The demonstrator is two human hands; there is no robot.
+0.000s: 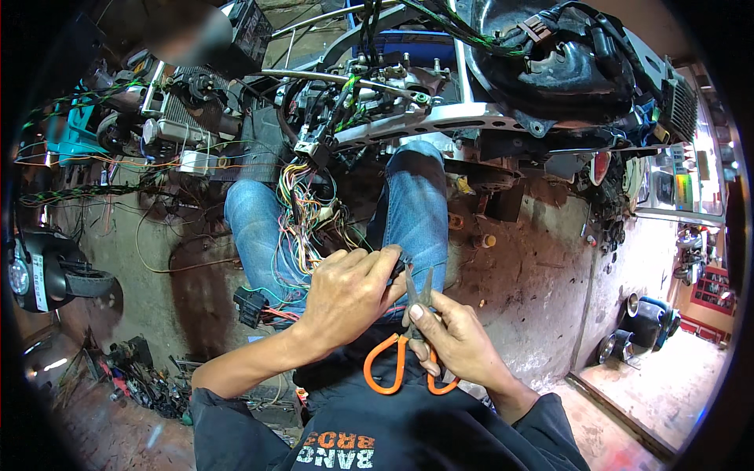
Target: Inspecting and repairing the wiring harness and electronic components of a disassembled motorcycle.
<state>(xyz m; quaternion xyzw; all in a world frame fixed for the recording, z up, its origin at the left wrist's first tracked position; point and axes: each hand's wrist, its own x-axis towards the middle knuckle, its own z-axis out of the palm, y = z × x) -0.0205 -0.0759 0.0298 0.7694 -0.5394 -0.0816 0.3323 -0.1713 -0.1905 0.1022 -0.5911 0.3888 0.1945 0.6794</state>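
My right hand [455,336] grips scissors [401,357] with orange loop handles. Their blades point away from me and stand slightly apart. Beside the blade tips, my left hand [345,289] is closed, pinching a small black piece [398,272] between thumb and fingers. What that piece joins is hidden by the hand. A loose bundle of many-coloured wires [298,206] hangs from the machine frame down between my knees and passes behind my left hand. Left of my wrist, a black connector [251,306] sits at the end of red and other wires.
A partly stripped motorcycle with a silver frame rail [440,119] spans the area ahead. A radiator [200,94] and more cables are at the far left. Parts and tools [149,381] lie on the floor at lower left. A small wheel [88,282] stands left; a glass case [682,180] is right.
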